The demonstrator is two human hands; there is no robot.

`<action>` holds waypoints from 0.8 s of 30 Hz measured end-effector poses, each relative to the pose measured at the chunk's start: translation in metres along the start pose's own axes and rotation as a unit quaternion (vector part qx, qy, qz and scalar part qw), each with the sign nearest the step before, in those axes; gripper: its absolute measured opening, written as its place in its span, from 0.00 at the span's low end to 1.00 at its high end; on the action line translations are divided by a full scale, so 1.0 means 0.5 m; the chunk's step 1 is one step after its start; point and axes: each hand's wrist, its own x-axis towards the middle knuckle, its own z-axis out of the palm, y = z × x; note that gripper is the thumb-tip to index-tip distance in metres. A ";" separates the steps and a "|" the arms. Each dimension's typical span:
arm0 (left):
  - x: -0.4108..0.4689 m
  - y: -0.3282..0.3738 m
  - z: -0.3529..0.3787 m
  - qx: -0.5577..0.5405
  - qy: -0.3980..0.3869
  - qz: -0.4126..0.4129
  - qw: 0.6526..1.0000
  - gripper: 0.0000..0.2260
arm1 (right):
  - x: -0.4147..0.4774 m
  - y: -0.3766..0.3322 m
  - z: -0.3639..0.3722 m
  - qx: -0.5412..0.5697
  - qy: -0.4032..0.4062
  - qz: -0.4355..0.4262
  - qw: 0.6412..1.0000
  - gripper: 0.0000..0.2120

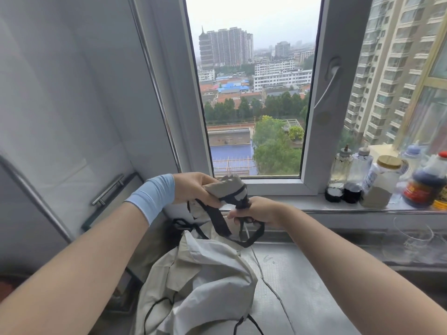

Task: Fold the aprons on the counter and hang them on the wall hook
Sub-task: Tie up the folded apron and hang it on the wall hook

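We hold both hands raised close together, near each other but not touching. Our left hand, with a pale blue sleeve round its wrist, has fingers and thumb curled round a bunched grey end of the apron. That end sticks up past the knuckles, and the black straps are wound round it. Our right hand, just to the right of the left and a little lower, is closed in a fist on a gather of those straps. One broad band hangs slack between the two hands, and a thinner loop droops under the right fist.

The rest of the apron falls from the left hand in a crumpled pale heap. It lies on the metal counter below and nearer to us than both hands, with more thin black ties trailing across its folds. We cannot tell whether the heap is one apron or several.

Beyond the hands stands the window, looking out on buildings and trees. A white cable runs down the window frame above the right hand. Along the sill to the right of the right hand stand two clear bottles, a jar with a gold lid and a dark sauce bottle. To the left of the left hand a metal bar handle slants across a pale panel.
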 end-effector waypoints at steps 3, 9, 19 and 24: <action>0.001 -0.004 0.052 0.084 -0.032 -0.033 0.995 0.11 | 0.023 -0.045 0.002 -0.035 0.093 -0.010 0.995 0.09; 0.023 -0.050 0.133 0.278 -0.039 -0.074 0.957 0.14 | 0.042 -0.132 -0.006 -0.100 0.130 -0.093 0.982 0.04; 0.092 -0.149 0.190 0.305 0.111 -0.120 0.938 0.15 | -0.009 -0.121 0.042 -0.369 0.086 -0.064 0.923 0.16; 0.130 -0.184 0.214 0.225 0.191 -0.115 0.948 0.09 | -0.050 -0.043 0.069 -0.388 0.141 -0.040 0.910 0.09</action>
